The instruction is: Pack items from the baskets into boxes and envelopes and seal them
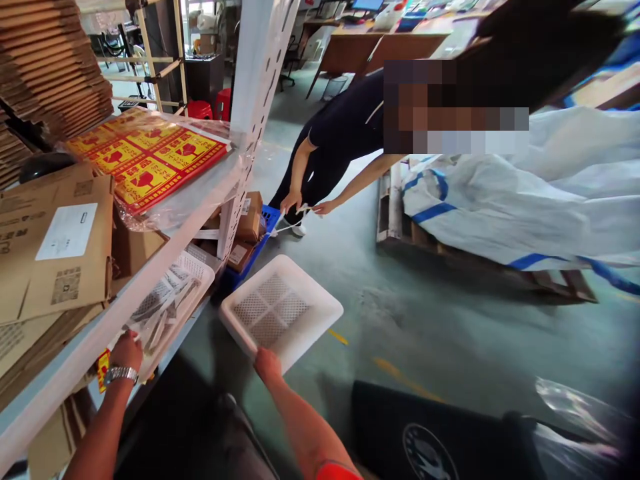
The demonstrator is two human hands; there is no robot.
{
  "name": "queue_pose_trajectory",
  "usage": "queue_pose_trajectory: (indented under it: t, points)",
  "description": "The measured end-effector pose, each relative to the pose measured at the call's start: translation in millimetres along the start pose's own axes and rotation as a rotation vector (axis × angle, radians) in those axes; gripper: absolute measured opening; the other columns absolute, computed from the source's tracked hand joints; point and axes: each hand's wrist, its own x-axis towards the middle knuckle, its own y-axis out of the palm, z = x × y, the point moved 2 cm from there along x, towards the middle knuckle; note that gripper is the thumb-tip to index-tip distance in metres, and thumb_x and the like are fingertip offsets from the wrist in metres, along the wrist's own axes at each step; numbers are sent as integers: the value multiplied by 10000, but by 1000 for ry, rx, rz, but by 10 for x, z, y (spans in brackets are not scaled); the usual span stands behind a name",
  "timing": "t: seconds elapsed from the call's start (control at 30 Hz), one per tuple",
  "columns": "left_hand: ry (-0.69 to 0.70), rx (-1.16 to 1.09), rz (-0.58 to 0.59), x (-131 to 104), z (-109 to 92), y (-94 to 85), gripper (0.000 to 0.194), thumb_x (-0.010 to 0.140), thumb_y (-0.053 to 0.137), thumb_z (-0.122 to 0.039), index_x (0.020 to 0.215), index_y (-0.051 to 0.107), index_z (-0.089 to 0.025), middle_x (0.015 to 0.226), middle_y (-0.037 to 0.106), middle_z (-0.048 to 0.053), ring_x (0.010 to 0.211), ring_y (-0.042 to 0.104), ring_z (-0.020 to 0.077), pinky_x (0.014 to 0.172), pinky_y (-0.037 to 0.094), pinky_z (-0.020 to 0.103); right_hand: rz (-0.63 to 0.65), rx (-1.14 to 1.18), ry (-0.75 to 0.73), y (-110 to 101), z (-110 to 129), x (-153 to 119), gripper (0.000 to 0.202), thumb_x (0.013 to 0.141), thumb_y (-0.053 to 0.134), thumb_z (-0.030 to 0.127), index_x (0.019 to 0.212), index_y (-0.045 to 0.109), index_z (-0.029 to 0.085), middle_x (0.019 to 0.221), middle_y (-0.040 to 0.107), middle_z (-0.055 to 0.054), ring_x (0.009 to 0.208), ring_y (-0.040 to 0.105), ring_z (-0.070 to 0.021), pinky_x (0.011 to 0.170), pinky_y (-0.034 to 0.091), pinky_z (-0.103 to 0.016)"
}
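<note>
The right hand [267, 365] pinches the near rim of an empty white plastic tray [281, 310], its grip pressed on that edge; the tray hangs over the floor, tilted, square-ish with rounded corners and a perforated mesh bottom, one corner pointing away toward the upper right. The left hand [127, 349], a metal watch on its wrist, is closed on the near edge of a second white tray [173, 300] that sits under the white metal shelf [150, 267] and holds clear packets; its fingers are hidden, so how tightly they close cannot be told. On the shelf lie flat brown cardboard boxes [55, 247] and a wrapped sheet of six red-and-yellow labels [145, 157]. Farther off, another person's two hands [305, 203] hold a white cord beside a white sack with blue stripes [525, 193] on a wooden pallet [450, 250].
</note>
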Motion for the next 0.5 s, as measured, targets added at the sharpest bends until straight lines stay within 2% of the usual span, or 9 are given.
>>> queue_pose_trajectory:
  t: [0.13, 0.27, 0.37, 0.5]
  points:
    - [-12, -57, -27, 5, 55, 1, 236, 998, 552, -197, 1132, 744, -169, 1096, 832, 136, 1042, 789, 280, 838, 537, 323, 82, -91, 24, 241, 70, -58, 75, 992, 774, 293, 977, 754, 222, 1090, 786, -41, 1136, 750, -216, 1002, 608, -385]
    - [-17, -51, -43, 29, 78, 12, 177, 989, 578, -214, 995, 753, -189, 1017, 840, 109, 988, 794, 277, 803, 539, 313, 106, -87, 54, 507, 265, -218, 152, 1018, 732, 316, 1042, 760, 168, 1117, 795, -58, 1130, 752, -229, 1028, 604, -437]
    - [-4, -42, -35, 88, 86, 25, 161, 987, 584, -218, 975, 743, -200, 1040, 845, 93, 1017, 792, 272, 821, 540, 314, 121, -41, 81, 719, 472, -276, 157, 1012, 686, 253, 1050, 775, 130, 1087, 811, -93, 1097, 768, -260, 972, 603, -416]
    - [-9, -27, -16, 153, 74, 7, 153, 974, 610, -202, 1024, 755, -195, 1083, 848, 103, 1031, 793, 278, 838, 541, 326, 135, 52, 74, 940, 712, -238, 165, 920, 668, 172, 972, 804, 93, 1036, 822, -195, 1057, 795, -323, 851, 574, -341]
